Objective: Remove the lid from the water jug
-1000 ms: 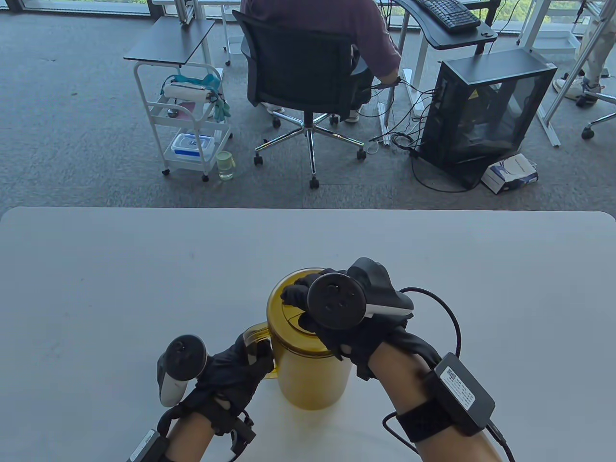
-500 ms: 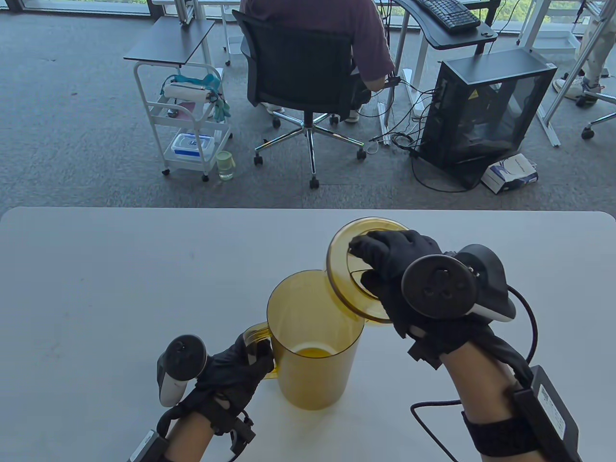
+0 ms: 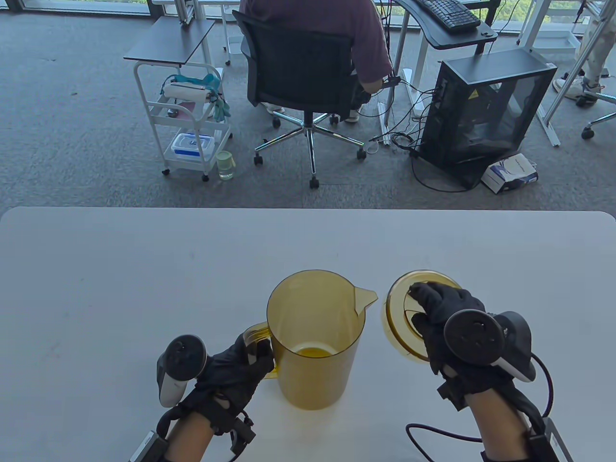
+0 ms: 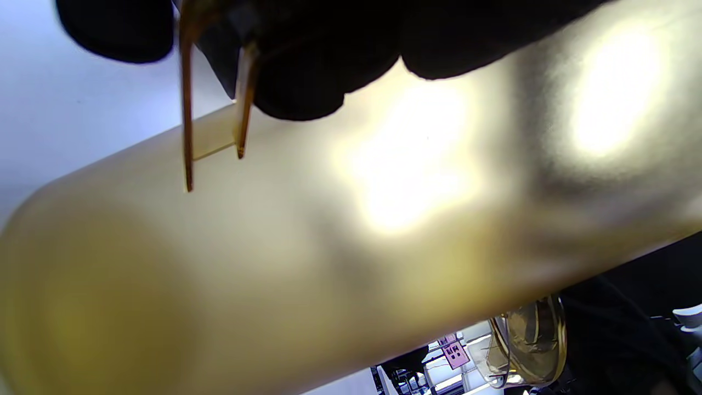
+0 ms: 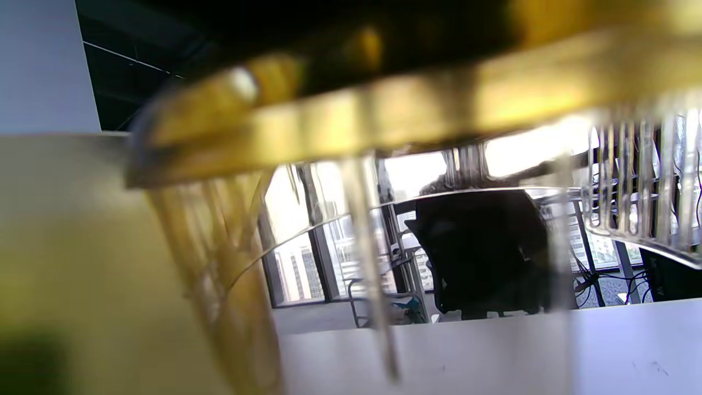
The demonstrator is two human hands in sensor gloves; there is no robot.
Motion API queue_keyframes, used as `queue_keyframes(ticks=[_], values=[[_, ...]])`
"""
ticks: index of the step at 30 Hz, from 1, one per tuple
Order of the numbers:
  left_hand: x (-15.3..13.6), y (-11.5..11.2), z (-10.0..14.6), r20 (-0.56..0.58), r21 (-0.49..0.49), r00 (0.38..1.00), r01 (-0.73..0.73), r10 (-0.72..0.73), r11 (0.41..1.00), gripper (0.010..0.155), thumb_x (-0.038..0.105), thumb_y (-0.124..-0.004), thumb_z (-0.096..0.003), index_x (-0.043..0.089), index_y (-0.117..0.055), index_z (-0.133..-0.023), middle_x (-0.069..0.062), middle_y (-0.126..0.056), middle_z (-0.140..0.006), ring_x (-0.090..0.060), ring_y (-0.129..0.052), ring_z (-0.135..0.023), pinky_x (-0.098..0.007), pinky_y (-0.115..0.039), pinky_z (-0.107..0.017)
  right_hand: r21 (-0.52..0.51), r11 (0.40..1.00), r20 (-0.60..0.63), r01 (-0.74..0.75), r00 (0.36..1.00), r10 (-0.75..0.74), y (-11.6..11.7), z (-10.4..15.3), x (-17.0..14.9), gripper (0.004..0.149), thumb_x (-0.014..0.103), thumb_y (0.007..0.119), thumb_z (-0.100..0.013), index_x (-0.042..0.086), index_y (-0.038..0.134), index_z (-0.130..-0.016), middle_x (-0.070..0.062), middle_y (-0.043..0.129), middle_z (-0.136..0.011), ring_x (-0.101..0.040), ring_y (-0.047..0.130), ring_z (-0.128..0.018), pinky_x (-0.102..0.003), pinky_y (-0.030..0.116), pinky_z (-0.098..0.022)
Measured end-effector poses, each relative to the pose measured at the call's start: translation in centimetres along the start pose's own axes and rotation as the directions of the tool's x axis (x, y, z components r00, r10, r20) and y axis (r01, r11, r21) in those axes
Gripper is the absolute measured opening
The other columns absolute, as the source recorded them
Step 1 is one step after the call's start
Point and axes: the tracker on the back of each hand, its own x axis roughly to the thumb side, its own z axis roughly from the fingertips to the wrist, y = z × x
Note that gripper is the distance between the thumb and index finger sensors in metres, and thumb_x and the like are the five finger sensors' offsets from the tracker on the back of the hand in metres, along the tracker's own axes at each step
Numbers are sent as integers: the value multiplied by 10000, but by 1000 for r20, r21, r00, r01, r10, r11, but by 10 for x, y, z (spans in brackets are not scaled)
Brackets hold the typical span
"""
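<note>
A translucent amber water jug (image 3: 315, 337) stands upright on the white table (image 3: 120, 269), its top uncovered and its spout pointing right. My left hand (image 3: 240, 368) grips the jug's handle (image 3: 252, 334) on its left side; in the left wrist view the jug's wall (image 4: 340, 236) fills the frame under my gloved fingers (image 4: 307, 60). My right hand (image 3: 445, 315) holds the round amber lid (image 3: 402, 308) from above, just right of the jug and low over the table. The right wrist view shows the lid's rim (image 5: 384, 109) close up, beside the jug (image 5: 82, 258).
The table's far edge (image 3: 308, 210) runs across the middle of the table view. Beyond it, on the floor, are a person in an office chair (image 3: 303, 72), a white cart (image 3: 185, 120) and a black computer case (image 3: 486, 110).
My right hand lifted the lid off the jug, swung it up and to the right, then lowered it beside the jug. My left hand stayed on the handle.
</note>
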Motion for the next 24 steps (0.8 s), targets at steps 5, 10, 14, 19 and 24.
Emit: queue_keyframes(ticks=[5,10,14,19,24], values=[[-1,1,0,11,-14,1000,-8,8,1000,412,410,-747,-547,276,-597,-907,74,-859,-803,-245,-939,-717,-653,-722,-533,71,997,-13,-9,1000,9,66,13,-10,578,266,864,-465,23,711,-967,-224,776,-937,-464,828,-776,-640,631,-580],[-1,1,-1,20,-21,1000,-8,9,1000,419,432,-743,-550,277,-598,-911,72,-860,-808,-247,-940,-720,-656,-719,-539,146,988,4,-45,999,45,109,15,-15,576,273,877,-458,26,725,-956,-223,790,-926,-458,843,-764,-637,645,-569],[0,1,0,23,-25,1000,-18,19,1000,425,452,-739,-553,272,-605,-914,63,-861,-811,-256,-939,-722,-658,-717,-540,199,978,10,-63,998,63,127,15,-12,577,269,885,-452,27,729,-952,-220,794,-922,-459,848,-758,-637,651,-563],[-1,2,0,29,-43,999,-29,31,999,446,506,-718,-561,268,-610,-922,56,-860,-823,-265,-936,-732,-663,-714,-543,246,961,49,-124,992,115,143,15,-2,572,262,894,-447,32,743,-948,-218,805,-918,-457,858,-753,-632,663,-555],[-2,3,0,53,-62,997,-46,49,997,518,606,-696,-556,261,-610,-933,44,-854,-835,-276,-928,-738,-673,-703,-551,274,949,54,-155,988,146,152,15,-1,551,233,916,-435,45,777,-934,-212,830,-910,-452,880,-748,-618,695,-537]])
